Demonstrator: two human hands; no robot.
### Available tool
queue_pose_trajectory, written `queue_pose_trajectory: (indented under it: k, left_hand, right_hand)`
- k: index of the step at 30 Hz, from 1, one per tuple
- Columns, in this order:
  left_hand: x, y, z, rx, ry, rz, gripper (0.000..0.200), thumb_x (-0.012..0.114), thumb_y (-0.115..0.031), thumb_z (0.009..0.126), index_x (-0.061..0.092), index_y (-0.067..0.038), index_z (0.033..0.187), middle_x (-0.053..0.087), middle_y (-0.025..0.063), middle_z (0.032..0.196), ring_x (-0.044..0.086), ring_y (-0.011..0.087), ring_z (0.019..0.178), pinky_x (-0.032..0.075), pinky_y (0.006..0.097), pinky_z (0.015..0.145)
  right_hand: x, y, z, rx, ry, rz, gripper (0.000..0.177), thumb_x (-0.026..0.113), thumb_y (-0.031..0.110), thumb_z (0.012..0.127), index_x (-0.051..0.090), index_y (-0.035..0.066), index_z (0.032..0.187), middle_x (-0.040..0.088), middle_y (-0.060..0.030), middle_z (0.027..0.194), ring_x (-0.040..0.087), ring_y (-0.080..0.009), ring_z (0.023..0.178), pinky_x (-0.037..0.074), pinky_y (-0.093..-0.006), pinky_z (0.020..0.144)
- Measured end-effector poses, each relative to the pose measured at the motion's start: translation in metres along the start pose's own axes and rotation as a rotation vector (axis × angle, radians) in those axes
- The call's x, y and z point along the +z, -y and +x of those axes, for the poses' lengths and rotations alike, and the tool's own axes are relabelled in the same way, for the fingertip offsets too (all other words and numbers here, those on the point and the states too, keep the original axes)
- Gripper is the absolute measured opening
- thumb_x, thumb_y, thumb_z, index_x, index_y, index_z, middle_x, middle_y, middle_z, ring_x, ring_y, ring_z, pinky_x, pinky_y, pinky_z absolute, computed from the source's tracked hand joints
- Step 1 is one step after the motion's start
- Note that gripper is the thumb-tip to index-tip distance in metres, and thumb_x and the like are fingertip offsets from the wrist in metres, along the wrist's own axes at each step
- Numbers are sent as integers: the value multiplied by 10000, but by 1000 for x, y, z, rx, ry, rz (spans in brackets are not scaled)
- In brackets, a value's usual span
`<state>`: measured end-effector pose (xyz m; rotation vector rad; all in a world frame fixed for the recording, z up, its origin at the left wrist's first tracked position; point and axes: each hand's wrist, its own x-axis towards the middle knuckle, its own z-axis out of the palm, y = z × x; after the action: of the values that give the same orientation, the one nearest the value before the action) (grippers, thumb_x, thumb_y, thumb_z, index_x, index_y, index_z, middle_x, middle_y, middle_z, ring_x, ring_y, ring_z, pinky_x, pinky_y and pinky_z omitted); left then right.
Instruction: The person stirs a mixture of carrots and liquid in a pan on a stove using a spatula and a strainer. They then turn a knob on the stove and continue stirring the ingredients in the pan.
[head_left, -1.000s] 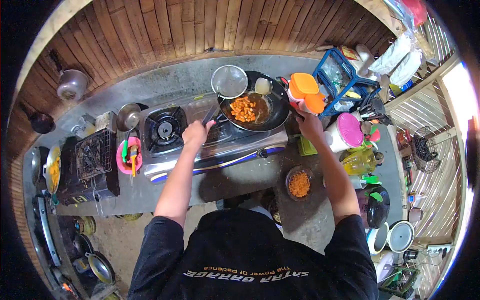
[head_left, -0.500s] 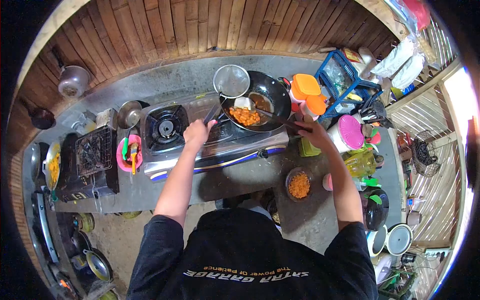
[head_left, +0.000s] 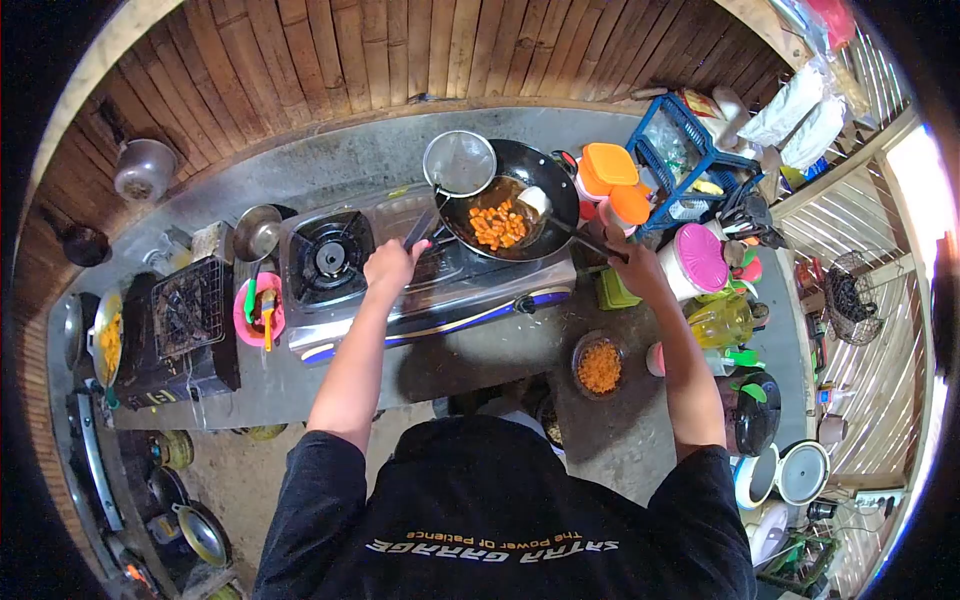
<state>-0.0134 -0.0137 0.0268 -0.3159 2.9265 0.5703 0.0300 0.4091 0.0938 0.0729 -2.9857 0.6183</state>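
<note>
My left hand (head_left: pixel 390 266) is closed around the dark handle of a mesh strainer (head_left: pixel 459 163), which is over the left rim of a black wok (head_left: pixel 565 215). My right hand (head_left: pixel 632 265) grips the dark handle of a spatula (head_left: pixel 570 232). Its pale head is inside the wok, right of a heap of orange-brown food pieces (head_left: pixel 497 225). Brown liquid shows around these pieces. The wok sits on the right side of a steel gas stove (head_left: pixel 400 318).
Left of the wok is a bare burner (head_left: pixel 332 257), then a pink bowl (head_left: pixel 259 335) with brushes. A bowl of orange bits (head_left: pixel 599 368) stands near my right forearm. Orange-lidded tubs (head_left: pixel 610 165), a pink-lidded bucket (head_left: pixel 700 262) and a blue rack (head_left: pixel 690 150) crowd the right.
The spatula head has moved right within the wok, away from the middle of the food. My right hand has shifted slightly right. The left hand and strainer have barely moved.
</note>
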Motion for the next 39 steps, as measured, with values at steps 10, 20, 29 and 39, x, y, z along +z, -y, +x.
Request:
queue_pose_trajectory:
  k: [10, 20, 29, 39]
  left_hand:
    - [-5, 0, 3, 47, 36, 32, 668, 531, -699, 854, 713, -88, 1053, 712, 214, 965, 690, 377, 945, 549, 476, 797]
    - [14, 12, 19, 147, 43, -100, 638, 589, -646, 857, 729, -26, 915, 719, 177, 817, 706, 356, 867, 550, 450, 776]
    - [11, 12, 18, 137, 175, -308, 548, 616, -579, 883, 688, -36, 869, 701, 69, 653, 707, 228, 607, 560, 387, 685]
    - [13, 9, 17, 129, 98, -315, 496, 589, -516, 926, 629, -29, 1010, 702, 108, 675, 714, 296, 702, 545, 432, 728]
  right_hand:
    - [-17, 23, -10, 154, 249, 189, 325, 668, 249, 881, 685, 167, 1196, 686, -193, 1103, 664, -398, 984, 517, -434, 847]
    - [11, 17, 3, 110, -65, 1, 362, 656, 227, 883, 646, 176, 1241, 675, -215, 1095, 641, -412, 1003, 509, -476, 855]
    - [8, 30, -12, 47, 160, 91, 388, 690, 223, 868, 658, 205, 1254, 699, -195, 1052, 684, -348, 947, 518, -414, 833]
    - [-8, 25, -21, 140, -35, -30, 380, 697, 207, 854, 672, 212, 1233, 689, -216, 1020, 670, -369, 884, 519, -423, 783]
